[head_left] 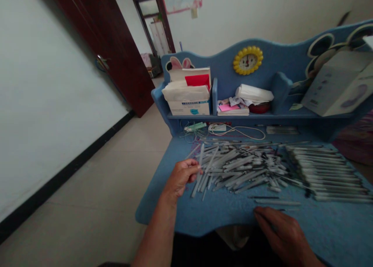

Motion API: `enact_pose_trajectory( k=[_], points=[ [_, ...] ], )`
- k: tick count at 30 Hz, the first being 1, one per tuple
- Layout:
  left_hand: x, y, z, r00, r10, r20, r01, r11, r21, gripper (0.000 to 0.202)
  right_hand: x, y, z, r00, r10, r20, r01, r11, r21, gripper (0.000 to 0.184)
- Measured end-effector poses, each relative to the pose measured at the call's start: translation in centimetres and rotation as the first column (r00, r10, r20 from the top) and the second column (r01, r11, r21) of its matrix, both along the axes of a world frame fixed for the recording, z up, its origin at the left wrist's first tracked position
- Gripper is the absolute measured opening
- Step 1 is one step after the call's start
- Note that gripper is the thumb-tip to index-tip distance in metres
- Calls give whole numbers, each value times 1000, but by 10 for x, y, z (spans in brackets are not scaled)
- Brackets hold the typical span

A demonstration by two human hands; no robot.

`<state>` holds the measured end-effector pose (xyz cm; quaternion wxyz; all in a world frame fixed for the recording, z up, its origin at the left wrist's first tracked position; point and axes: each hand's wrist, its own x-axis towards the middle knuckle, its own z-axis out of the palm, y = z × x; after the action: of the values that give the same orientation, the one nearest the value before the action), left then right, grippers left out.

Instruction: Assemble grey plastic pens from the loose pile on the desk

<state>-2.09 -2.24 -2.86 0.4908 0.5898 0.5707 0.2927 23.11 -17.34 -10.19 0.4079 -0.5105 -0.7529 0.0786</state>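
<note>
My left hand [185,175] is at the left end of a loose pile of pen parts [241,164], thumb and forefinger pinched on a slim translucent pen barrel [201,152] that points up and away from me. More pale barrels lie right beside and below those fingers. My right hand [282,230] rests low at the desk's front edge with its fingers curled. Whatever they may hold is hidden under the hand. Just beyond it lie a few thin pens [276,202], one pale and one dark. To the right, pens [332,173] lie side by side in a neat row.
The blue desk [163,197] has a raised shelf with a mask box [189,105], papers, a white roll [253,93] and a large tilted box [338,82]. A yellow flower clock [247,60] is on its back panel. A white cord [247,129] lies behind the pile.
</note>
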Motion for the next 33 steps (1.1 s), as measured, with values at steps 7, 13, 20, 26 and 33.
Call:
enact_pose_trajectory(
  k=[7,13,20,26,33],
  points=[
    [24,-41,-14,788,162,594,40,949,-312,16,6,-5,14,998,-51,43,57,988,-140,16],
    [40,-65,-23,648,314,694,87,874,-478,22,10,-18,12,991,-100,90,117,971,-209,20],
    [50,-87,-26,582,505,637,34,768,-640,19,50,-21,5,941,-311,135,334,917,-218,18],
    [55,-91,-28,562,542,624,14,749,-663,16,64,-15,13,886,-384,261,445,862,-243,19],
    [59,-95,-31,553,559,618,8,738,-675,15,56,-8,25,870,-213,446,391,848,-357,20]
  ],
)
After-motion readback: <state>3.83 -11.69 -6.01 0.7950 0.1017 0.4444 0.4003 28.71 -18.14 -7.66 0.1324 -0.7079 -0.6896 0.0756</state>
